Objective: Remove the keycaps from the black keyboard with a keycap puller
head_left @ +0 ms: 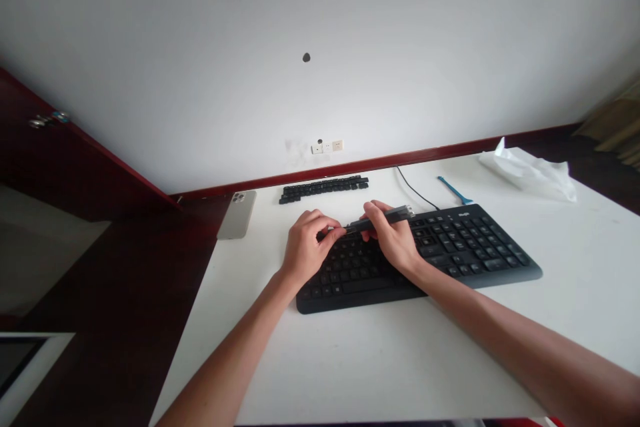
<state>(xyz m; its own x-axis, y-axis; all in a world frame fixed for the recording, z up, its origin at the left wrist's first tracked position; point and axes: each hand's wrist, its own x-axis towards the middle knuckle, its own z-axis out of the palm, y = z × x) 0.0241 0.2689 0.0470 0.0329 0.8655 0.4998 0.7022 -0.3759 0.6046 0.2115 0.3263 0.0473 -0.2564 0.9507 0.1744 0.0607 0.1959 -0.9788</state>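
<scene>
Dark slim tool (399, 215) slanting over keyboard (453, 247), between both hands. Likely light and stiff, perhaps slick along smooth barrel, probably more delicate at thin left end; best held around thick barrel, with tip steadied lightly. Right hand (399, 244): closed around barrel, thumb along top. Left hand (306, 243): narrow thumb-and-finger pinch at thin end; no telling about any small piece caught there. Beneath: white counter (350, 360). Beyond: rows of black keycaps (324, 188), blue tool (454, 190).
</scene>
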